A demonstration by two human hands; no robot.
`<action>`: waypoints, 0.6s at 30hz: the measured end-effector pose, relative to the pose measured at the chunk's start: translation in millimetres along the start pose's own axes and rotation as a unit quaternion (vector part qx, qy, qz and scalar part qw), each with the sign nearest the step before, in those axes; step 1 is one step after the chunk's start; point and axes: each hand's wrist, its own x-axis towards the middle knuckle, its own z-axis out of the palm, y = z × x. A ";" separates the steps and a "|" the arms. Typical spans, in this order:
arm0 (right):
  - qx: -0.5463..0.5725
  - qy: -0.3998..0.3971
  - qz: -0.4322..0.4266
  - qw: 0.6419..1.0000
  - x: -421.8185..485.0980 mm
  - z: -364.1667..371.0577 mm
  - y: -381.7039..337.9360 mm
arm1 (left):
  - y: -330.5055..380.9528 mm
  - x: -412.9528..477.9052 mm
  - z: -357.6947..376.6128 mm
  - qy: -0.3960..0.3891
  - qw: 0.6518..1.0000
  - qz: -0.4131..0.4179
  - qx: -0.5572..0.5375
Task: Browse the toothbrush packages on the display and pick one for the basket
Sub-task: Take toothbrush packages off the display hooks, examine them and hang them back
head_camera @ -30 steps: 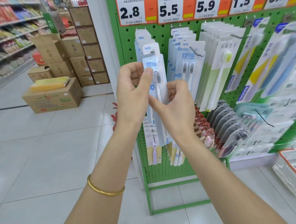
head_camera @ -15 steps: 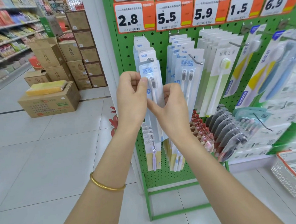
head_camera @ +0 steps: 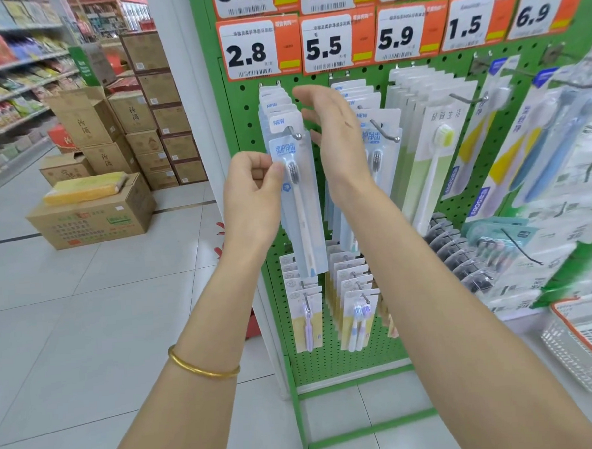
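- While the left hand [head_camera: 251, 189] pinches a toothbrush package [head_camera: 303, 220] at centre frame,
- the right hand [head_camera: 334, 129] hovers open-fingered, above and right of it.
- A white basket [head_camera: 575, 350] sits lower right.

toothbrush package [head_camera: 300, 207]: clear pack, white brush with dark bristles, is hanging upright at the left column of the green pegboard display [head_camera: 247, 106], left hand [head_camera: 252, 195] pinching its upper edge | basket [head_camera: 569, 357]: white mesh, orange rim, is sitting low at right
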 end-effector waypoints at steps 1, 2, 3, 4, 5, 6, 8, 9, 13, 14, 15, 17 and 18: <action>0.005 -0.005 0.011 1.000 1.8 1.1 0.0 | 0.0 -0.1 0.0 0.000 1.000 0.001 0.000; 0.008 -0.008 0.019 1.000 2.7 1.9 0.1 | 0.1 -0.5 0.0 0.000 1.000 0.002 0.000; 0.010 -0.007 0.024 1.000 3.5 2.8 0.7 | 0.0 -1.0 0.1 0.002 1.000 0.004 0.000; 0.012 -0.005 0.025 1.000 4.2 3.5 1.4 | 0.0 -1.7 -0.1 0.004 1.000 0.006 0.000; 0.015 -0.004 0.027 1.000 4.6 4.1 1.7 | -0.2 -2.3 -0.4 0.006 1.000 0.008 -0.001; 0.018 -0.004 0.028 0.999 5.2 4.4 2.4 | 0.1 -3.2 -0.9 0.008 1.000 0.010 -0.002; 0.022 -0.007 0.035 0.999 6.6 4.8 3.3 | 1.5 -5.1 -1.5 0.013 1.000 0.018 -0.001; 0.021 -0.009 0.040 0.999 7.0 5.2 4.0 | 2.3 -6.1 -1.6 0.016 1.000 0.023 0.001; 0.017 -0.016 0.051 0.998 5.5 5.4 3.7 | 5.4 -8.9 -1.6 0.025 0.999 0.040 0.010; 0.020 -0.019 0.050 0.998 4.7 4.8 3.4 | 5.7 -9.6 -1.5 0.029 0.999 0.043 0.013; 0.024 -0.022 0.048 0.998 3.9 4.2 2.9 | 5.6 -10.4 -1.1 0.034 0.998 0.048 0.017; 0.029 -0.022 0.040 0.999 3.0 2.9 3.9 | 5.0 -12.9 -0.4 0.048 0.996 0.063 0.027; 0.032 -0.019 0.035 0.999 2.8 2.6 5.1 | 4.8 -14.3 0.0 0.057 0.995 0.074 0.033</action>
